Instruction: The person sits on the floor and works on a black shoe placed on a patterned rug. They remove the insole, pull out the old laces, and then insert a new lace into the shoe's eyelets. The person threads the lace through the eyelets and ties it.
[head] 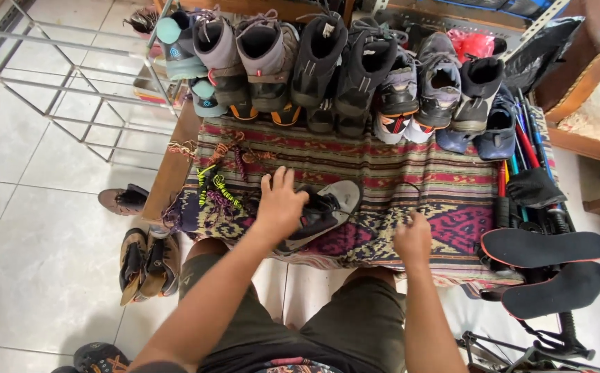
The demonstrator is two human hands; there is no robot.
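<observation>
Two hands worked at a black shoe (pixel 317 211) on a striped woven cloth (pixel 397 173).

Lying on its side near the cloth's front edge, the shoe showed its pale sole. The left hand (pixel 279 204) rested on top of it, fingers curled loosely around the upper. The right hand (pixel 412 238) sat just beside it to the right, fingers pinched shut on a thin black lace (pixel 383 224) running back to the shoe. A row of boots (pixel 334 65) lined the far edge of the cloth, loose yellow-green laces (pixel 216 186) lay at the left, and two dark insoles (pixel 549 266) lay at the right.
</observation>
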